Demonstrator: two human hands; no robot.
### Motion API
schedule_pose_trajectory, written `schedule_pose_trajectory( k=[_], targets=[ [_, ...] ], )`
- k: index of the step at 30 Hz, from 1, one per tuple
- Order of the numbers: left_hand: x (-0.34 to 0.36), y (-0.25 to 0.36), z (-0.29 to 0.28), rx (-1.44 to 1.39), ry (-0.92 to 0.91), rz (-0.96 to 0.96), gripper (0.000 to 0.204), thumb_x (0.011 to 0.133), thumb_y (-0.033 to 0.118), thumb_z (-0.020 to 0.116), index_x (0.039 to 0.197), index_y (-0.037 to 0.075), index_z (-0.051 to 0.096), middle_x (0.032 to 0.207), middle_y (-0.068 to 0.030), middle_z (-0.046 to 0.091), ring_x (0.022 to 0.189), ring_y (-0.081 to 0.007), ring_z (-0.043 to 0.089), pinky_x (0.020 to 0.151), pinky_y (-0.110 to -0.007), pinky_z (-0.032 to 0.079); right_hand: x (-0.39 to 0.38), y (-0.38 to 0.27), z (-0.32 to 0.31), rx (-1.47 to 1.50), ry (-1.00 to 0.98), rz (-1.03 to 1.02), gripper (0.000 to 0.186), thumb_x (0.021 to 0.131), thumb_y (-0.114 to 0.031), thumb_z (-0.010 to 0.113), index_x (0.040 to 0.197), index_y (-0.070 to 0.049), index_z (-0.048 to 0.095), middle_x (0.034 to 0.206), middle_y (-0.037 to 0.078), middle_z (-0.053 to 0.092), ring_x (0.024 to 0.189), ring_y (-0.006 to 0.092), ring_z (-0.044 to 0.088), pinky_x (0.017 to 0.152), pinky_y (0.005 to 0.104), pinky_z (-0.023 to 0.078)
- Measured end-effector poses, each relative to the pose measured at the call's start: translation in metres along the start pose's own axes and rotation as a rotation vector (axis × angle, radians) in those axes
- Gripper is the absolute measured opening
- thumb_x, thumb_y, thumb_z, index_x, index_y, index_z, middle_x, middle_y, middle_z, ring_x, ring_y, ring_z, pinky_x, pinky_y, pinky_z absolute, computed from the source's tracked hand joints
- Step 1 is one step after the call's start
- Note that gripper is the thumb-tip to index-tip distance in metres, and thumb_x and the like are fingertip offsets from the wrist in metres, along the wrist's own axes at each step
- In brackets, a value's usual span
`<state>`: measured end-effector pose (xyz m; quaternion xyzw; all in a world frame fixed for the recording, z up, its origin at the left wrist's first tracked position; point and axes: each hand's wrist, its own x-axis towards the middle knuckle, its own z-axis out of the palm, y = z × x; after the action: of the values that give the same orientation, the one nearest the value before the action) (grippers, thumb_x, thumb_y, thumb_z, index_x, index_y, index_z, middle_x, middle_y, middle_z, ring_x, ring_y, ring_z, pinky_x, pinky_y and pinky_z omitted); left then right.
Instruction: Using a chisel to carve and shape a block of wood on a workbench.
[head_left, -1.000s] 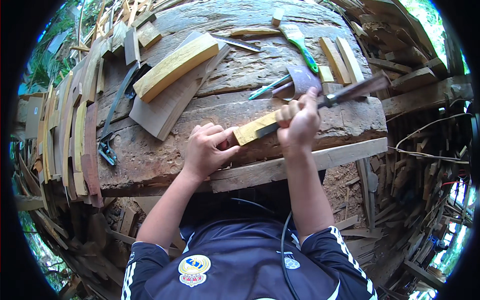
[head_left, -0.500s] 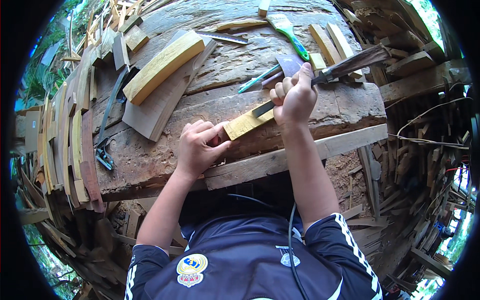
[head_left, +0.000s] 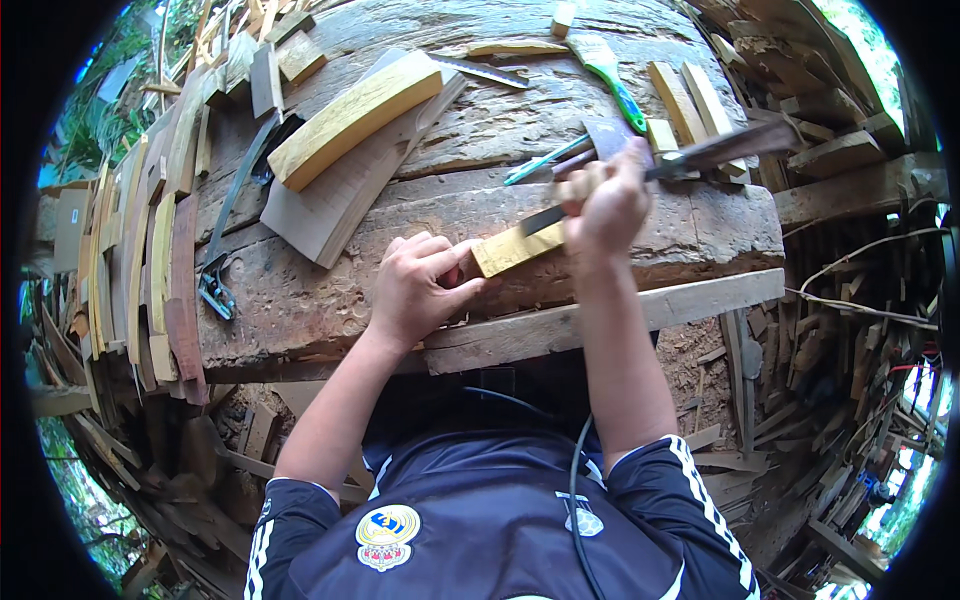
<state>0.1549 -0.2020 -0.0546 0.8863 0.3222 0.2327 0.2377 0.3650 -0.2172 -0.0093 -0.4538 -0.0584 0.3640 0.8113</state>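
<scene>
My left hand (head_left: pixel 415 285) is curled round the left end of a short yellow wooden block (head_left: pixel 505 255) near the bench's front edge, its fingertips partly hidden. My right hand (head_left: pixel 605 205), slightly blurred, is closed round a long dark hand tool (head_left: pixel 730 148); the tool's flat bar lies across the block's back edge, and its brown far end sticks out to the upper right. Just beyond that hand are a purple curled sheet (head_left: pixel 605 130), thin teal and dark sticks (head_left: pixel 540 163) and a green-handled brush (head_left: pixel 605 70).
A weathered bench (head_left: pixel 680 235) carries a larger yellow block (head_left: pixel 350 120) on a grey board (head_left: pixel 310 235), a metal straightedge (head_left: pixel 485 72), upright offcuts at right, and a clamp (head_left: pixel 217 290) at left beside stacked slats (head_left: pixel 160 270). Scrap wood piles (head_left: pixel 830 350) and a looped cable surround me.
My right hand and the tool have moved over the block, the bar now nearer its back edge than a second ago. My left hand keeps its hold. The view has shifted slightly.
</scene>
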Motion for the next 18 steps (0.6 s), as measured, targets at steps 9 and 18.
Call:
schedule_pose_trajectory(
  k=[9,18],
  targets=[
    [0.002,0.001,0.000,-0.006,0.011,0.018,0.037,0.069,0.030,0.083,0.098,0.009,0.075,0.064,0.0001,0.053,0.065,-0.0161,0.053,0.063,-0.032,0.037,-0.012,0.024,0.009,0.116,-0.084,0.046,0.052,0.105,-0.042,0.043,0.060,-0.017,0.030,0.044,-0.006,0.022,0.035,0.0081,0.018,0.036,0.0289,0.017],
    [0.001,0.003,-0.003,-0.003,0.004,0.000,0.035,0.070,0.028,0.080,0.100,0.011,0.074,0.066,0.0007,0.054,0.069,-0.0175,0.055,0.066,-0.033,0.040,-0.011,0.012,0.000,0.032,-0.046,0.067,0.053,0.105,-0.042,0.040,0.059,-0.019,0.027,0.044,-0.007,0.021,0.035,0.0084,0.019,0.035,0.0283,0.018]
  ],
)
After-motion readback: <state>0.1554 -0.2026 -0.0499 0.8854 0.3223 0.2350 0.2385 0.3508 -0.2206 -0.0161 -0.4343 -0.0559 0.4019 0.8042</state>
